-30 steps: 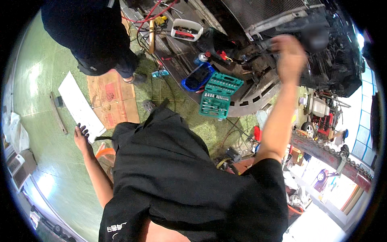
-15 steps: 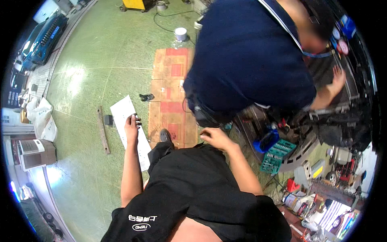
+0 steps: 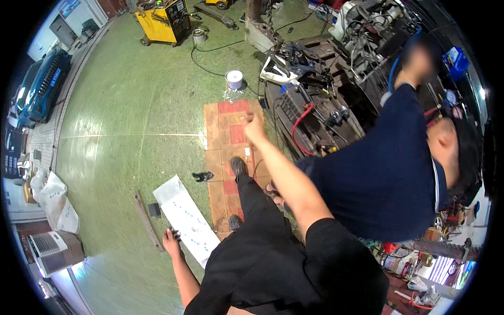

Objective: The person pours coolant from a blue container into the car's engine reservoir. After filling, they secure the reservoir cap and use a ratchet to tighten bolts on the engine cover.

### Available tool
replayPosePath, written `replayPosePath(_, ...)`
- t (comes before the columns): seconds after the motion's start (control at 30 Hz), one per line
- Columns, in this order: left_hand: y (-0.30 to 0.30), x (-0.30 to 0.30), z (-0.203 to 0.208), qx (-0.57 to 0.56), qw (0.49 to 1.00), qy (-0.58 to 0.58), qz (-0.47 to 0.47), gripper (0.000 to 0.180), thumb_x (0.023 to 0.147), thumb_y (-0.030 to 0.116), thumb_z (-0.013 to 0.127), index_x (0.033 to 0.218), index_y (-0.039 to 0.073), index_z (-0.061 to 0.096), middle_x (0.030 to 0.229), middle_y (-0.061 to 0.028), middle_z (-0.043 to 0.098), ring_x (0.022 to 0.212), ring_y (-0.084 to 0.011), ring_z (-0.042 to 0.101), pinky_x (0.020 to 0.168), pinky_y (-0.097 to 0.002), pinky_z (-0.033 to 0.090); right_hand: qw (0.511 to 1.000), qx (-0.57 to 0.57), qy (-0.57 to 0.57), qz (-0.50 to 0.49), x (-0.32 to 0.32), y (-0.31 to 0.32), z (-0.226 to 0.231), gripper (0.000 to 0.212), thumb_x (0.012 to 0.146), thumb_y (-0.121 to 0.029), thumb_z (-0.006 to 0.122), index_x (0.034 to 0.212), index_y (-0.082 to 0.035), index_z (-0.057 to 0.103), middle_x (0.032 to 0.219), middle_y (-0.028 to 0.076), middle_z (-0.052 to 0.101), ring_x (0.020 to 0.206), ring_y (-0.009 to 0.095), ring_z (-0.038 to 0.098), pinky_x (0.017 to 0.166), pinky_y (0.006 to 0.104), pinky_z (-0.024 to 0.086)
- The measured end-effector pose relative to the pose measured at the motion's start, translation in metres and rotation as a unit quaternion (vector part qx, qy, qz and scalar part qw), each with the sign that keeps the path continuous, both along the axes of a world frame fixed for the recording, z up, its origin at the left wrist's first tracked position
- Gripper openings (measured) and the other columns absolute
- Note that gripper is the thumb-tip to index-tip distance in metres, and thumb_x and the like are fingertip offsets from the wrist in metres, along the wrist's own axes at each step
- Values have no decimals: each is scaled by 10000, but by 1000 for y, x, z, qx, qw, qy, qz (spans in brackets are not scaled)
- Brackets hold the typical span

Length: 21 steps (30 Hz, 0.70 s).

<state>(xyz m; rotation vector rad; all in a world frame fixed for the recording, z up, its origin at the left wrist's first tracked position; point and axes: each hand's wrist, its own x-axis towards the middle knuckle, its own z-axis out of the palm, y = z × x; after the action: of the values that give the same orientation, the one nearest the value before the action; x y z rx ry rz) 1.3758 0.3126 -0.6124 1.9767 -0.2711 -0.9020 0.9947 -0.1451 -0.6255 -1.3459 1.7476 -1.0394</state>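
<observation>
My left hand (image 3: 170, 241) hangs low beside a long white sheet (image 3: 190, 220) with small coloured marks, which lies on the green floor. Its fingers are slightly apart and look dark at the tips; nothing shows in them. Stretched forward over the flattened cardboard (image 3: 214, 123) is my right hand (image 3: 254, 127), its fingers loosely curled, slightly blurred, with nothing visible in them. Ahead of that hand stands a white tub (image 3: 234, 80). To my right, a co-worker in a dark blue shirt (image 3: 367, 168) bends close to my right arm.
A workbench (image 3: 341, 92) loaded with metal parts and a red cable (image 3: 300, 137) stands ahead right. A wooden strip (image 3: 148, 220), a black block (image 3: 154, 210) and a black item (image 3: 202, 176) lie on the floor. Far ahead is a yellow wheeled machine (image 3: 164, 23); cables cross the floor.
My view has shifted, bringing the workbench and yellow machine into sight. My right hand has swung forward, and my left hand is lower beside the sheet. The co-worker appears farther right and lower.
</observation>
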Motion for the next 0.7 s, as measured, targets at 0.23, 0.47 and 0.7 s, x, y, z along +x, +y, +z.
replayPosePath(0.23, -101, 25, -9, 119, 992, 17, 29, 369, 1086, 372, 571, 1260, 53, 635, 902, -78, 704, 684, -158, 640, 577, -296, 484, 987, 87, 66, -118, -81, -275, -107, 641, 918, -447, 753, 1349, 0, 589, 1250, 267, 702, 1216, 419, 658, 1025, 476, 517)
replayPosePath(0.47, -241, 16, 42, 263, 953, -9, -151, 362, 1097, 373, 556, 1278, 65, 614, 981, -88, 728, 745, -189, 691, 626, -320, 512, 949, 246, 79, -180, -113, -441, -187, 858, 961, -547, 657, 1510, 22, 325, 1222, 360, 671, 1153, 510, 666, 982, 566, 530)
replayPosePath(0.7, -346, 13, 59, 295, 940, -7, -172, 323, 1097, 314, 571, 1256, 38, 619, 952, -117, 742, 757, -191, 694, 641, -323, 534, 921, 321, 40, -218, -136, -502, -229, 598, 984, -479, 625, 1302, 27, 622, 1184, 312, 709, 1124, 465, 694, 959, 530, 557)
